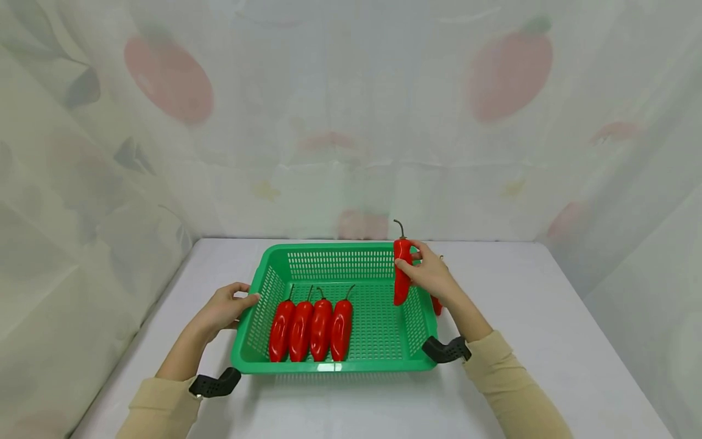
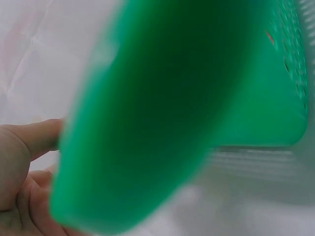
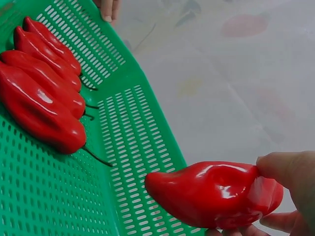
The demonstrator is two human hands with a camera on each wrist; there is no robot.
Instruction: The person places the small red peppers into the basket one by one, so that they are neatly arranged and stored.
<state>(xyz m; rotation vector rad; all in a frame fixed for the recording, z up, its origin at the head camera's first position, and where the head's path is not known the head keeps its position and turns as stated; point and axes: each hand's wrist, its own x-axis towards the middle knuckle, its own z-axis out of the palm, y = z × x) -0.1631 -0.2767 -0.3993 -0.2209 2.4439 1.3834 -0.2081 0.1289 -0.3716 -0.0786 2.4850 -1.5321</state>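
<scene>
My right hand (image 1: 430,271) pinches a red chili pepper (image 1: 402,268) near its stem end, stem up, over the right part of a green plastic basket (image 1: 334,367). In the right wrist view the same pepper (image 3: 211,191) lies between thumb and fingers, its tip toward the basket wall. At the basket's left rim, my left hand (image 1: 222,308) grips the edge, thumb on top and fingers outside. Several red peppers (image 1: 309,329) lie side by side in the left half of the basket, stems pointing away from me. The left wrist view shows mostly the blurred basket side (image 2: 147,123).
Another red pepper (image 1: 437,305) lies beside the basket's right wall, partly hidden by the right hand and arm. The basket stands on a white table (image 1: 526,317), with a fruit-patterned curtain (image 1: 351,122) behind and at both sides.
</scene>
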